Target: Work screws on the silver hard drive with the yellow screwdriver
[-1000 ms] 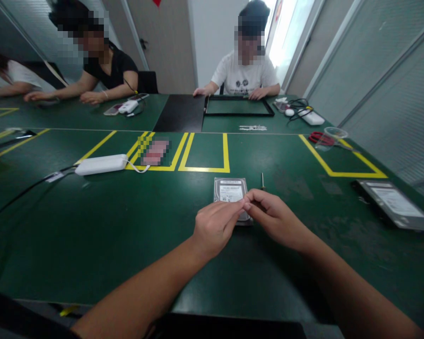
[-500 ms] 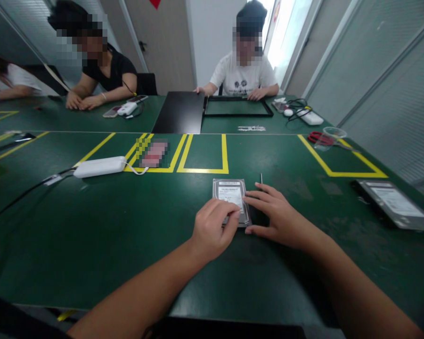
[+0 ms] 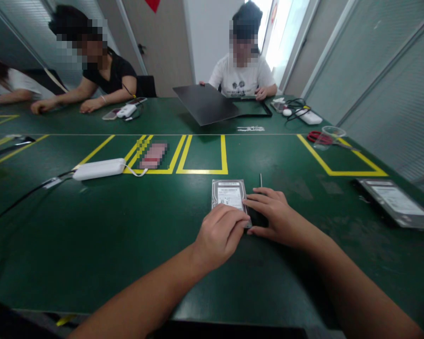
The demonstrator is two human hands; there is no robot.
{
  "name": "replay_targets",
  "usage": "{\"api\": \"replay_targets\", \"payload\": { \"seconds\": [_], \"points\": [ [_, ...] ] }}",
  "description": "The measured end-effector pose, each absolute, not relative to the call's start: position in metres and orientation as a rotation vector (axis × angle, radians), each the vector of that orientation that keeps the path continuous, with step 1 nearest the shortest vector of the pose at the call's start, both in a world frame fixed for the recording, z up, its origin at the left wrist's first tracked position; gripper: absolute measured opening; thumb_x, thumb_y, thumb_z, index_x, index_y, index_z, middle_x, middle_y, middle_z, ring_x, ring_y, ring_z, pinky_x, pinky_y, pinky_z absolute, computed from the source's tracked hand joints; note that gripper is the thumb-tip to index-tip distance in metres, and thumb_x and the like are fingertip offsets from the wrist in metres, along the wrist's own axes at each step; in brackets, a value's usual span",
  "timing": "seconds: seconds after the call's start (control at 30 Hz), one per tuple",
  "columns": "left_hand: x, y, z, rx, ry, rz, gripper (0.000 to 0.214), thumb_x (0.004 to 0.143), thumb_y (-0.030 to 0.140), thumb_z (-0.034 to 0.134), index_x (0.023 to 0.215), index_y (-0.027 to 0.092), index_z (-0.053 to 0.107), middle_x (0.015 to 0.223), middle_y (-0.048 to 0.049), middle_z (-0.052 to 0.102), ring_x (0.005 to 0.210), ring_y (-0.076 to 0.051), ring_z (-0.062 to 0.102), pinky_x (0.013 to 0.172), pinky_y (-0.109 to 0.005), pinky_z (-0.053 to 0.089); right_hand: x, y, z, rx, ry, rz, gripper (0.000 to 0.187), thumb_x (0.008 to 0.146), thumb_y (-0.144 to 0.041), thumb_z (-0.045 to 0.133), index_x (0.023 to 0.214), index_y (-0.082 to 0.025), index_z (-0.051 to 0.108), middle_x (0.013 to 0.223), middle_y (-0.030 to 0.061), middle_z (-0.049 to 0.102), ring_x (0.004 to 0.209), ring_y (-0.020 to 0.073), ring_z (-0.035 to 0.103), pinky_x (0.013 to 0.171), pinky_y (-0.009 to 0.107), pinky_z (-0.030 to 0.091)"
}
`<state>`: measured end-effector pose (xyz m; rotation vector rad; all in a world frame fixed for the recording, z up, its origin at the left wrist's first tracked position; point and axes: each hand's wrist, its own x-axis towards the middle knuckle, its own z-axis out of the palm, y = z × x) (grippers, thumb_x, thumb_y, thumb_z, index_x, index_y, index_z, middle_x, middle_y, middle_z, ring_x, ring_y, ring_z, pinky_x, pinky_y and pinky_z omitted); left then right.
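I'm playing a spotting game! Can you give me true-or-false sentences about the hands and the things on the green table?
1. The left hand and the right hand both touch the hard drive, which lies flat on the green table. True.
2. The hard drive lies inside a yellow rectangle. False: it lies outside the yellow tape rectangle, on its near side.
3. A thin metal tool lies just beyond the right hand. True.
4. A white box lies right of the hard drive. False: the white box is to its left.
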<state>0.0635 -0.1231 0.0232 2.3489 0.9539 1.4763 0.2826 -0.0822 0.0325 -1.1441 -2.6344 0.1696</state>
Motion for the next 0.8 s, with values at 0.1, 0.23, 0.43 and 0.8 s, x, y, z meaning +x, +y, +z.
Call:
{"api": "replay_targets", "payload": {
  "seconds": [0.1, 0.23, 0.43, 0.8],
  "points": [
    [0.0635, -0.1235, 0.0235, 2.364, 0.952, 1.441, 0.009, 0.097, 0.015, 0.055, 0.100, 0.016, 0.063, 0.091, -0.0054, 0.069, 0.085, -0.016, 0.063, 0.078, -0.030, 0.054, 0.2834, -0.0821, 0.0317, -1.126, -2.626, 0.163, 0.064, 0.080, -0.046, 0.073, 0.137, -0.021, 0.058, 0.137, 0.0114, 0.060, 0.132, 0.0364, 0.044, 0.102, 0.057, 0.039],
    [0.0655, -0.1248, 0.0236, 2.369, 0.920, 1.400, 0.008, 0.097, 0.016, 0.055, 0.098, 0.016, 0.062, 0.090, -0.0049, 0.068, 0.085, -0.016, 0.062, 0.079, -0.030, 0.054, 0.2835, -0.0819, 0.0321, -1.115, -2.623, 0.161, 0.060, 0.081, -0.045, 0.072, 0.135, -0.023, 0.059, 0.135, 0.0115, 0.061, 0.131, 0.0366, 0.045, 0.101, 0.057, 0.039],
    [0.0700, -0.1270, 0.0256, 2.316, 0.903, 1.372, 0.006, 0.097, 0.016, 0.055, 0.096, 0.016, 0.061, 0.088, -0.0045, 0.066, 0.084, -0.016, 0.061, 0.079, -0.030, 0.052, 0.2832, -0.0810, 0.0321, -1.118, -2.635, 0.166, 0.058, 0.082, -0.046, 0.070, 0.135, -0.022, 0.059, 0.135, 0.0114, 0.060, 0.130, 0.0379, 0.044, 0.101, 0.057, 0.038],
    [0.0700, -0.1273, 0.0274, 2.340, 0.853, 1.335, 0.010, 0.092, 0.012, 0.056, 0.095, 0.015, 0.066, 0.087, -0.0052, 0.064, 0.083, -0.016, 0.060, 0.077, -0.031, 0.053, 0.2775, -0.0806, 0.0324, -1.092, -2.625, 0.150, 0.057, 0.083, -0.044, 0.069, 0.135, -0.023, 0.059, 0.135, 0.0125, 0.060, 0.129, 0.0382, 0.043, 0.099, 0.055, 0.037]
  ]
}}
